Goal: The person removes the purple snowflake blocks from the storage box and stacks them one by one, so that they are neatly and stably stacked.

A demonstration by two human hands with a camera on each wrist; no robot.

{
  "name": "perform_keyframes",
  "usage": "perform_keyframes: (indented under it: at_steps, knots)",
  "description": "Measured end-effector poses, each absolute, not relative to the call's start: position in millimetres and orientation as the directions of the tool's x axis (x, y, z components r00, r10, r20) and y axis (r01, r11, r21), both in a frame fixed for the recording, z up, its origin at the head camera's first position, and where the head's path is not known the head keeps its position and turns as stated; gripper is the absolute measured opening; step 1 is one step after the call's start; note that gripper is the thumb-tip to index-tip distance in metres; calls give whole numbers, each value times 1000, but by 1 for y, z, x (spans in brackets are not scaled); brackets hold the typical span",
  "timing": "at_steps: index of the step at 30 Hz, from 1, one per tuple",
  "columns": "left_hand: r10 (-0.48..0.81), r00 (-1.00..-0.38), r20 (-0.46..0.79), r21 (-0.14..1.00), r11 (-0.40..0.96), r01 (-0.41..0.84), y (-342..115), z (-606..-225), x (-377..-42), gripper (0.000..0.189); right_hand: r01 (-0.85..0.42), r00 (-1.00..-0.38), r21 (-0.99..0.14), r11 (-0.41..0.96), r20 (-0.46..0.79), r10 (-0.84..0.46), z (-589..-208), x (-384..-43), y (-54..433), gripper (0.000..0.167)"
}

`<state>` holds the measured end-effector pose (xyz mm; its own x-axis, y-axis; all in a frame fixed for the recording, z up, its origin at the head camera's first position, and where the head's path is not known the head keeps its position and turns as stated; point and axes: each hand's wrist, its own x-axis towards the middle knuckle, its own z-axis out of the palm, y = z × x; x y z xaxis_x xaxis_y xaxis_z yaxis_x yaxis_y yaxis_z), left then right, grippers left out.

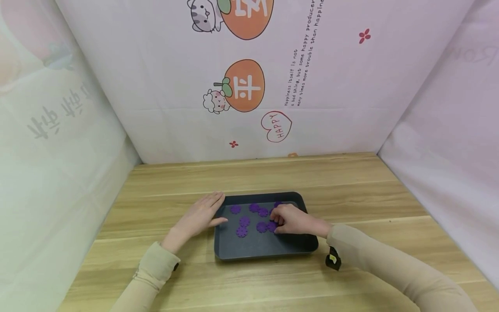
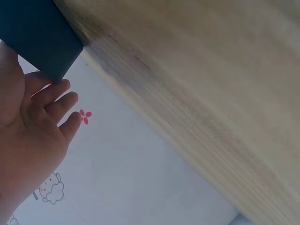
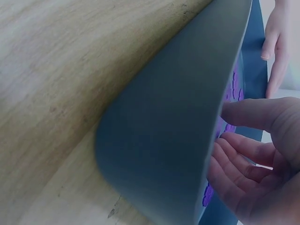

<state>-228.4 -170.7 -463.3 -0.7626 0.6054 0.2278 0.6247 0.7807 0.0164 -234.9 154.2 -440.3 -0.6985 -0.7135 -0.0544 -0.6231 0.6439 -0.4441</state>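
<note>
A dark grey tray [image 1: 249, 251] lies on the wooden table, with several purple notched discs [image 1: 241, 232] on its bottom, some side by side or overlapping. My left hand [image 1: 200, 216] rests at the tray's left end, fingers straight along the outside near the far corner, thumb over the rim. The left wrist view shows those fingers [image 2: 58, 96] near the tray's corner. Over the tray's right half my right hand [image 1: 292, 219] reaches down with bent fingers; one purple disc [image 1: 271, 226] lies between thumb and forefinger. In the right wrist view the tray wall partly hides the fingertips, so contact is unclear.
A wooden table [image 1: 175, 177] surrounds the tray. Printed white cloth [image 1: 171, 108] stands behind it, and more white cloth hangs at the left and right. A dark strapped device [image 1: 333, 258] sits at my right wrist.
</note>
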Motion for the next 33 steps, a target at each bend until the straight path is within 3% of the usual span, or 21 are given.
perform_keyframes:
  at_steps: [14,33]
  knots:
    - [605,-764,223,18,781,624,-171,-463,-229,78,-577,-743,-419,701,-87,-663,-438,-229,149,28]
    - [613,-751,246,13,773,634,-172,-465,-230,79,-588,-742,-410,697,-71,-667,-440,-229,151,24]
